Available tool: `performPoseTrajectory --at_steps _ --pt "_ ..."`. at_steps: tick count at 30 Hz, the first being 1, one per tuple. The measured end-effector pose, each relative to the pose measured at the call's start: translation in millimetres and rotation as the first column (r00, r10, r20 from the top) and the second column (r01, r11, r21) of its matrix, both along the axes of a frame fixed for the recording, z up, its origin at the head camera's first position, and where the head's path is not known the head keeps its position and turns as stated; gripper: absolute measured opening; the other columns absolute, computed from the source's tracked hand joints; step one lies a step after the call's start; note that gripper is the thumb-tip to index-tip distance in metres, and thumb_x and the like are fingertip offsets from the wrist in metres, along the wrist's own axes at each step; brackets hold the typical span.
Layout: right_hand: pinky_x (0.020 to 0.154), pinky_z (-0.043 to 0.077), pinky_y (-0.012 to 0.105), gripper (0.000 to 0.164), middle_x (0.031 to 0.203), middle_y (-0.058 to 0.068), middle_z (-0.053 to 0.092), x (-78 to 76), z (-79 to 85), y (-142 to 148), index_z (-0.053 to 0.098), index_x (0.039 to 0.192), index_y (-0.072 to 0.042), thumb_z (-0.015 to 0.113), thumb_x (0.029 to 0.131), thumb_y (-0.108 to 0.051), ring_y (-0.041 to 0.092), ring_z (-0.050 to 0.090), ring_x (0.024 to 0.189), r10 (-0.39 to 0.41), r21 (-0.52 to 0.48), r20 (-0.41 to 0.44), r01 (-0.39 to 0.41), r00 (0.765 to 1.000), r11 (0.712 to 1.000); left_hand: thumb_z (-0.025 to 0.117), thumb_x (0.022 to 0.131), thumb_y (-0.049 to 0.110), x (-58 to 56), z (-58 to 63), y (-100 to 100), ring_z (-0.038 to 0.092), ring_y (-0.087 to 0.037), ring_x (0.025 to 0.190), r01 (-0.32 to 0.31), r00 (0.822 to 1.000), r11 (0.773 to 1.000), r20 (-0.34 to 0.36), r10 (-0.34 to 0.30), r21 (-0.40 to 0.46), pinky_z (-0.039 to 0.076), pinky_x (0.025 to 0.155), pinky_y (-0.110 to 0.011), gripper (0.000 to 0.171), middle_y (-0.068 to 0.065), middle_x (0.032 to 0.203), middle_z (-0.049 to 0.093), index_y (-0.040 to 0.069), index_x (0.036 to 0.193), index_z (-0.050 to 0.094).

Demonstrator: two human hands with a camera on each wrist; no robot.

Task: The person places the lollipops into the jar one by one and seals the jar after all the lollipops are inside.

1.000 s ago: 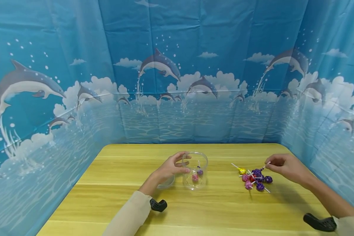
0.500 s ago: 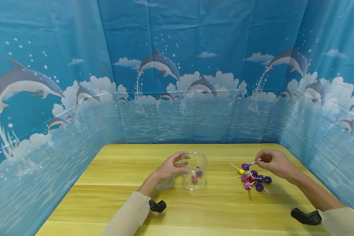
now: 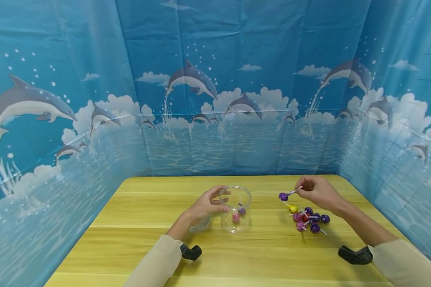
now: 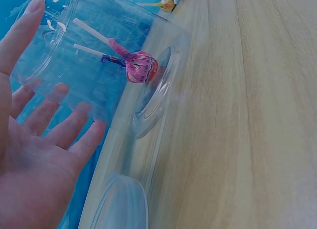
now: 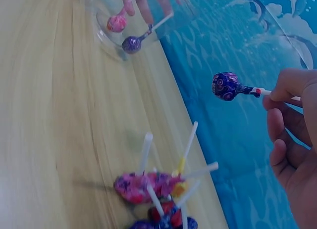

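My left hand (image 3: 205,204) holds the side of a clear plastic jar (image 3: 227,220), thumb in front and fingers behind. The jar stands upright and open at the top. Inside it lie a pink lollipop (image 4: 141,68) and a purple lollipop (image 5: 132,44), their sticks pointing up. Over the table, my right hand (image 3: 319,194) pinches the white stick of another purple lollipop (image 5: 226,86) between thumb and fingertips. Its wrapped head points left towards the jar. Below this hand lies a loose pile of lollipops: purple, pink (image 3: 300,226), red (image 3: 305,217) and yellow (image 3: 293,208).
A clear round lid (image 3: 201,225) lies on the wooden table (image 3: 237,259), just left of the jar and partly behind the left wrist. A blue dolphin-print curtain (image 3: 215,151) surrounds the table at the back and sides.
My right hand has lifted the purple lollipop out of the pile and carried it left and up, away from the others. The left hand stays at the jar.
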State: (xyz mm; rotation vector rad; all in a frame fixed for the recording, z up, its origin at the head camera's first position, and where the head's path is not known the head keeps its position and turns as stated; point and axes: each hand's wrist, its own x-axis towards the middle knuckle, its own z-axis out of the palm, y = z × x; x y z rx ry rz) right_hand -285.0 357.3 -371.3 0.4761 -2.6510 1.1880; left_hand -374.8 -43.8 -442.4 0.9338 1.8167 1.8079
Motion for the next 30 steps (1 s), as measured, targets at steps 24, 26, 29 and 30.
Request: performPoseTrajectory --at_steps 24,26,29,30 --pt "0.076 0.056 0.038 0.007 0.099 0.010 0.071 -32.6 14.0 -79 0.069 0.103 -0.003 0.067 0.102 -0.010 0.024 0.070 0.086 0.160 -0.130 -0.024 -0.162 0.987 0.978 0.075 0.098 0.014 1.6 1.0 -1 0.032 -0.045 0.148 -0.006 1.000 1.000 0.007 0.006 0.001 0.049 0.106 -0.043 0.072 -0.012 0.155 0.044 0.013 0.160 0.038" --pt "0.077 0.056 0.039 0.008 0.099 0.010 0.070 -35.7 14.9 -88 0.069 0.103 -0.003 0.067 0.102 -0.010 0.025 0.070 0.088 0.177 -0.138 -0.015 -0.178 0.984 0.974 0.075 0.098 0.014 1.4 0.8 0 0.032 -0.045 0.148 -0.009 1.000 1.000 0.004 0.009 0.000 0.049 0.106 -0.043 0.072 -0.012 0.155 0.045 0.013 0.159 0.038" --pt "0.078 0.056 0.040 0.009 0.101 0.010 0.070 -39.4 14.6 -101 0.068 0.104 -0.002 0.067 0.102 -0.010 0.026 0.069 0.090 0.205 -0.153 0.003 -0.202 0.979 0.967 0.076 0.097 0.013 1.6 1.0 1 0.033 -0.044 0.148 -0.008 1.000 1.000 -0.002 0.008 -0.005 0.048 0.106 -0.043 0.074 -0.017 0.157 0.042 0.012 0.160 0.037" --pt "0.079 0.056 0.043 0.009 0.101 0.009 0.070 -40.3 14.5 -105 0.068 0.105 -0.002 0.067 0.102 -0.010 0.026 0.069 0.090 0.214 -0.154 0.004 -0.211 0.977 0.965 0.076 0.097 0.013 1.7 1.0 1 0.033 -0.044 0.148 -0.008 1.000 1.000 -0.003 0.008 -0.006 0.048 0.107 -0.043 0.074 -0.018 0.157 0.041 0.011 0.160 0.036"
